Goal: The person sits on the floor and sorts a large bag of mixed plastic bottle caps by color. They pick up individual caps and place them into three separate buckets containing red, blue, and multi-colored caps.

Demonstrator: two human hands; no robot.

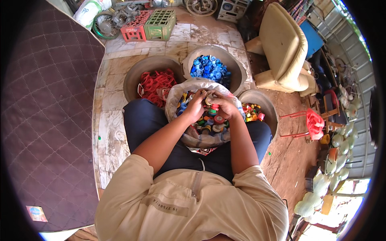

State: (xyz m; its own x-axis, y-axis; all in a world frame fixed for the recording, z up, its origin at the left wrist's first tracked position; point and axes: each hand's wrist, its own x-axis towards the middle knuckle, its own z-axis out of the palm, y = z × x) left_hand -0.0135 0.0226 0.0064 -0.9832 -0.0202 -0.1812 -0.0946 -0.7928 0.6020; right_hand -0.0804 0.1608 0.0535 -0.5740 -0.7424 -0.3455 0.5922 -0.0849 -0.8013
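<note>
Over a white woven sack (173, 102) of mixed plastic bottle caps (219, 120), my left hand (196, 104) and my right hand (224, 104) meet with bent fingers. A pale yellow bottle cap (208, 101) is pinched between them at the thumbs and fingertips; the fingers hide part of it. The sack's mouth is rolled open between my knees. Left of it, a grey basin (130, 81) holds red plastic strips (156, 86). Behind the sack, blue bottle caps (211, 68) fill part of another basin (236, 64). Small yellow, red and green caps (252, 111) lie in a third basin (272, 110) at right.
A quilted brown mattress (54, 120) stretches along the left. Red (134, 34) and green (159, 27) crates stand at the back beside a wheel (105, 26). To the right are a cream armchair (280, 45) and a red plastic bag (315, 124) on a red-legged frame (294, 114).
</note>
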